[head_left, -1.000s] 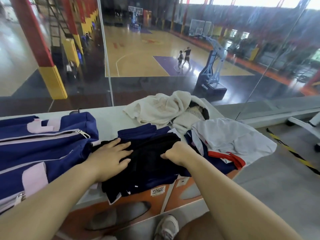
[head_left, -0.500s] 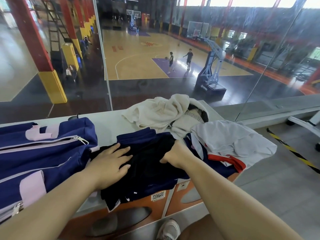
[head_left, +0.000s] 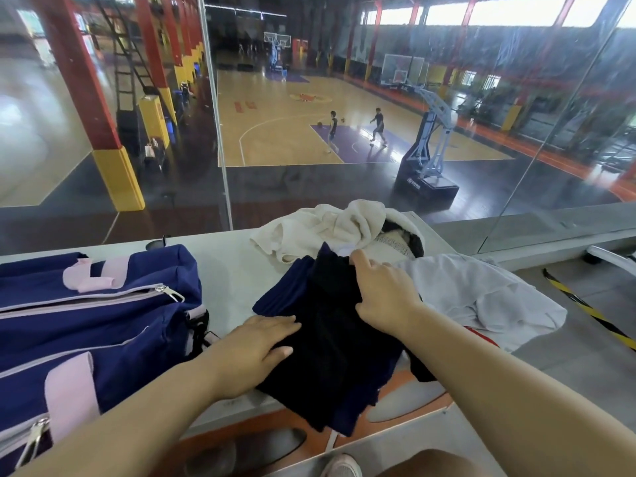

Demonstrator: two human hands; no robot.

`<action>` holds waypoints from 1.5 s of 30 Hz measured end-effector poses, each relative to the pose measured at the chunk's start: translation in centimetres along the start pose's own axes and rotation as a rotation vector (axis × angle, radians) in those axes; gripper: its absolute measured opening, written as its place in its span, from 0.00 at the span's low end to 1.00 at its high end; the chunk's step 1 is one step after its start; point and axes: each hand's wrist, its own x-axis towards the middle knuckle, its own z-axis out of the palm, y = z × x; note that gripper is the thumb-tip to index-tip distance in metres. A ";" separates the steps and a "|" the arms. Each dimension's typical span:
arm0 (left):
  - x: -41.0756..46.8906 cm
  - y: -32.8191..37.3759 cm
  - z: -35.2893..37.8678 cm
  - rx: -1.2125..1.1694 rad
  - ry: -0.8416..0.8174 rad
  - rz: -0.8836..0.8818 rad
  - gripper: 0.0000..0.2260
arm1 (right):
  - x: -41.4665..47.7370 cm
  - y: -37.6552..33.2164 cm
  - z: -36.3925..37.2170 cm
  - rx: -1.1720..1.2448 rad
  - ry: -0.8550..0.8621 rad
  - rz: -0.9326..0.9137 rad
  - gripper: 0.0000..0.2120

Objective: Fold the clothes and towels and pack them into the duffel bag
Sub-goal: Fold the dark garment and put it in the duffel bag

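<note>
A black garment (head_left: 330, 352) lies on a navy one (head_left: 282, 297) at the middle of the white table (head_left: 227, 266). My left hand (head_left: 254, 352) presses flat on the black garment's left edge. My right hand (head_left: 382, 297) is closed on the black cloth at its right side, with a fold of it raised. A navy and pink duffel bag (head_left: 86, 339) stands at the left, its zips shut. A cream towel (head_left: 330, 228) is bunched at the back. A white garment with red trim (head_left: 481, 297) lies crumpled at the right.
A glass wall (head_left: 309, 166) rises just behind the table, with a basketball court and two players below. The table's right end meets a grey floor with yellow and black tape (head_left: 585, 311). My shoe (head_left: 340, 466) shows under the front edge.
My right hand has moved up and back with the black cloth, turning a fold of it over. My left hand has slid slightly toward the front. The view has tilted down.
</note>
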 end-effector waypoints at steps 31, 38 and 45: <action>7.4 1.7 -1.8 0.342 0.226 0.293 0.16 | -3.2 -0.1 -0.1 0.170 -0.315 0.032 0.29; 6.1 1.6 -1.6 0.449 0.433 0.320 0.10 | -3.3 -1.1 1.3 -0.176 0.061 -0.112 0.20; 2.6 0.1 1.0 0.376 0.384 0.418 0.24 | -5.8 -1.5 4.9 -0.248 0.361 -0.128 0.08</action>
